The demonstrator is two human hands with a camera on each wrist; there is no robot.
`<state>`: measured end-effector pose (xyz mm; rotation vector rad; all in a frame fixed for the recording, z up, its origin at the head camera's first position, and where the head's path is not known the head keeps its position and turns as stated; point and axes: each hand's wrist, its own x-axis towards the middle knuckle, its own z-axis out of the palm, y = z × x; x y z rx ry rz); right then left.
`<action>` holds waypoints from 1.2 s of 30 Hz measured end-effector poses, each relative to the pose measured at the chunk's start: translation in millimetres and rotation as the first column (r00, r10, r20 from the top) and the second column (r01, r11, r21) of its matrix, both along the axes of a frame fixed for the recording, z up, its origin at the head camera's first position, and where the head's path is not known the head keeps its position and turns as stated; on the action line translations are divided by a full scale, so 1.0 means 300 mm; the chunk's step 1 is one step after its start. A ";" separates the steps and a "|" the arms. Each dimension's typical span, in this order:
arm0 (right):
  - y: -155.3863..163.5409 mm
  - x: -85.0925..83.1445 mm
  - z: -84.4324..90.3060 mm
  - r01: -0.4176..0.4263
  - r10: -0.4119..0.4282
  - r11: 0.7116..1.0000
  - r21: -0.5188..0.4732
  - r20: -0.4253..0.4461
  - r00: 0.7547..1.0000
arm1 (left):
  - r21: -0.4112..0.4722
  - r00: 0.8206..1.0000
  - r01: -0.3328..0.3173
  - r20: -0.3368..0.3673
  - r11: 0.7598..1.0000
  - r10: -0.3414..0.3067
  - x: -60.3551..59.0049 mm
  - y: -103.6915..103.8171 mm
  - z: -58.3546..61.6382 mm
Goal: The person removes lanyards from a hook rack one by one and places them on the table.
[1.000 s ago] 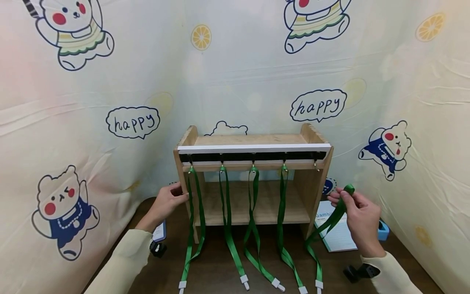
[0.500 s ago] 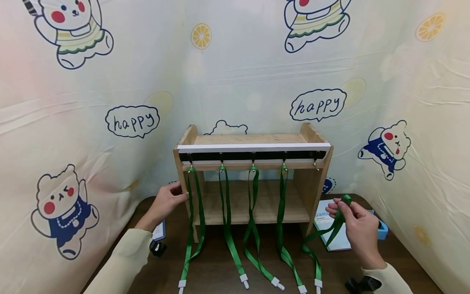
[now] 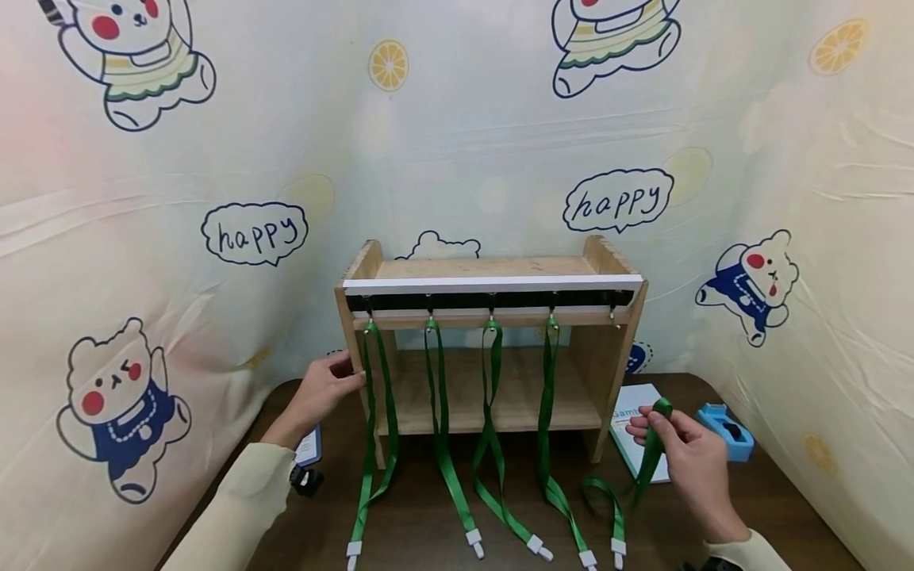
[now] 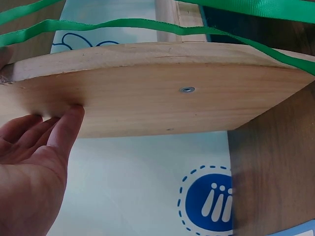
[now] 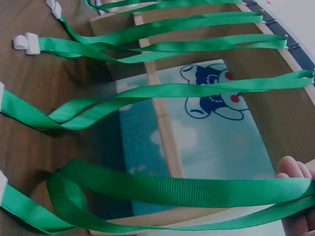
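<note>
My left hand (image 3: 323,394) holds the left side panel of a small wooden shelf (image 3: 493,388). In the left wrist view its fingers (image 4: 66,130) lie against the panel's outer face, while the thumb reaches the front edge. To the right of the shelf, my right hand (image 3: 689,464) pinches the loop end of a green lanyard (image 3: 651,448). That lanyard's white clip (image 3: 618,547) lies on the table, and its strap (image 5: 187,189) bends between hand and clip. Several other green lanyards (image 3: 440,396) hang from hooks on the shelf's black strip (image 3: 457,301). The rightmost hook (image 3: 616,313) bears no lanyard.
Behind the right hand, a white and blue booklet (image 3: 635,404) lies beside a blue box-like object (image 3: 727,432) on the brown table (image 3: 457,507). A blue-edged card (image 3: 309,448) lies near the left forearm. A printed curtain (image 3: 457,159) surrounds the table.
My right hand has moved down and slightly left with the lanyard's loop end, and the strap has slackened into a bend. The left hand keeps its place on the shelf.
</note>
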<state>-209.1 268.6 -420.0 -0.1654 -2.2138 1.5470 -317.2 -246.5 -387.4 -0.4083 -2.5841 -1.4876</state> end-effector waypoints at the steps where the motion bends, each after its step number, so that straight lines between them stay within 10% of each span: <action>1: -0.001 0.001 -0.005 -0.003 0.003 1.000 -0.004 0.014 1.000 | -0.001 1.000 -0.001 0.000 1.000 0.001 0.000 0.000 0.000; 36: -0.015 -0.073 -0.172 -0.106 0.123 0.991 -0.084 0.234 0.964 | 0.010 1.000 0.015 0.000 1.000 -0.015 -0.003 -0.004 -0.002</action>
